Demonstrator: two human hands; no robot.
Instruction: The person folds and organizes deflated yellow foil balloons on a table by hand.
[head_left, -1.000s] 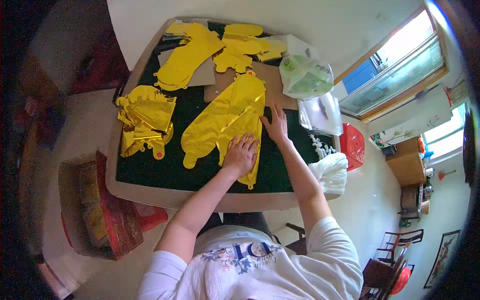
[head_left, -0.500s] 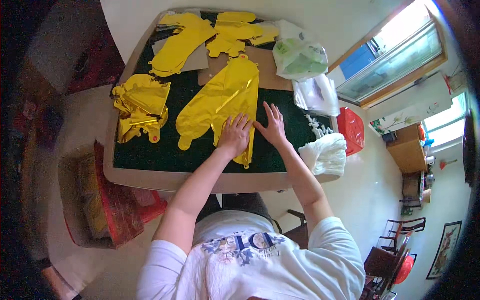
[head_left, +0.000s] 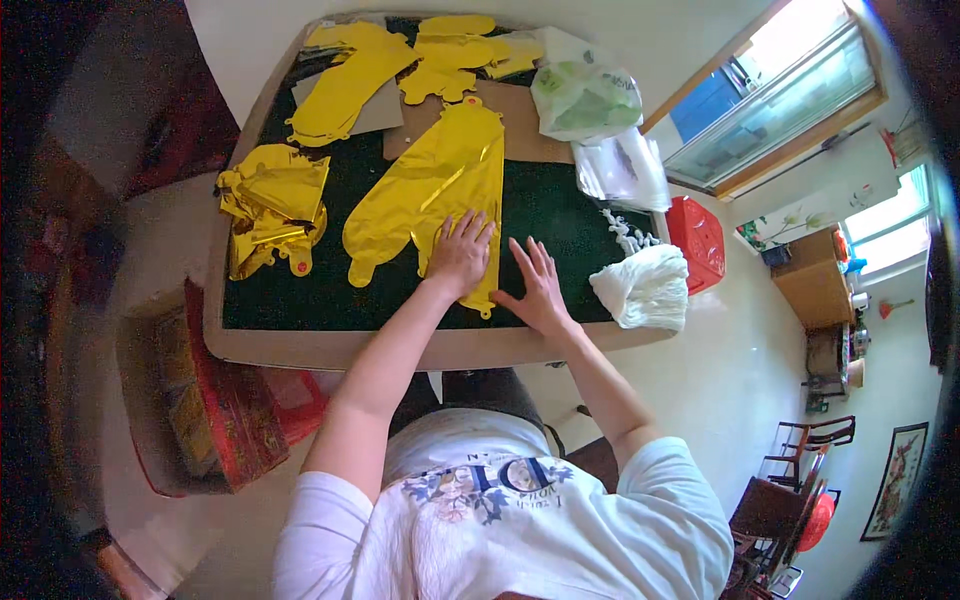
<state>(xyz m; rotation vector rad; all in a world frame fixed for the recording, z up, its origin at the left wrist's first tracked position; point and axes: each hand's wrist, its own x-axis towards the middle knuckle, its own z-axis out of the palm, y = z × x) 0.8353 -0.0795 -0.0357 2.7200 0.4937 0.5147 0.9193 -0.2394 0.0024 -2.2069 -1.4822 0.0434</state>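
A flat yellow foil balloon (head_left: pixel 420 185) lies partly folded in the middle of the dark green table surface. My left hand (head_left: pixel 460 262) rests flat on its lower part, fingers stretched out. Close to its lower right edge is my right hand (head_left: pixel 538 292), fingers spread and empty, with the thumb near the balloon's bottom tab. Left of this balloon sits a crumpled, folded pile of yellow foil balloons (head_left: pixel 283 195). More flat yellow balloons (head_left: pixel 358 82) lie overlapping at the far side of the table.
Along the table's right side are a white and green plastic bag (head_left: pixel 588 100), clear plastic sleeves (head_left: pixel 622 172), white cord (head_left: pixel 628 232) and a white bundle (head_left: pixel 645 288). A red plastic stool (head_left: pixel 695 243) stands beyond. An open carton (head_left: pixel 165 390) sits at lower left.
My right hand has slid down along the balloon's right edge toward its bottom end. My left hand stays flat on the balloon. The whole view has shifted slightly.
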